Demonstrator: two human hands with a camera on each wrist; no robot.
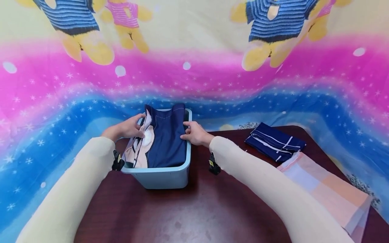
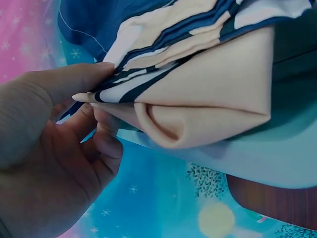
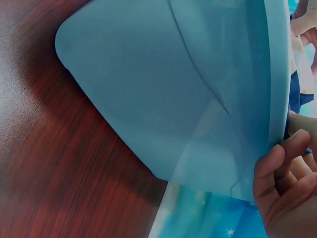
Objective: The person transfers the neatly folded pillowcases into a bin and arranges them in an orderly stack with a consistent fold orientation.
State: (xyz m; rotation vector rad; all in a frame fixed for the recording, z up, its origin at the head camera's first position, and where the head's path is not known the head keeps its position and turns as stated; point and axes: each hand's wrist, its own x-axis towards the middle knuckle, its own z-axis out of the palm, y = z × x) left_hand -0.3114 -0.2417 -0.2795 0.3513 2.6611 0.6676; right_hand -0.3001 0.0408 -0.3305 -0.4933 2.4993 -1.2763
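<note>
A folded navy cloth (image 1: pixel 166 141) with a beige, white and dark pattern along its left side lies in a light blue plastic bin (image 1: pixel 164 177), its far end standing above the rim. At the bin's left side, my left hand (image 1: pixel 129 128) pinches the patterned edge between thumb and fingers; the left wrist view shows the layered cloth (image 2: pixel 213 94) in that grip. Over the right rim, my right hand (image 1: pixel 197 133) has its thumb and forefinger at the navy cloth's right edge. Its other fingers (image 3: pixel 270 163) curl against the bin's outside, and the rim hides the thumb tip.
The bin stands on a dark reddish-brown table (image 1: pixel 194 216). To the right lie a folded navy cloth with white lines (image 1: pixel 275 141) and a peach and white checked cloth (image 1: pixel 328 189). A printed pink and blue curtain (image 1: pixel 212 81) hangs behind the table.
</note>
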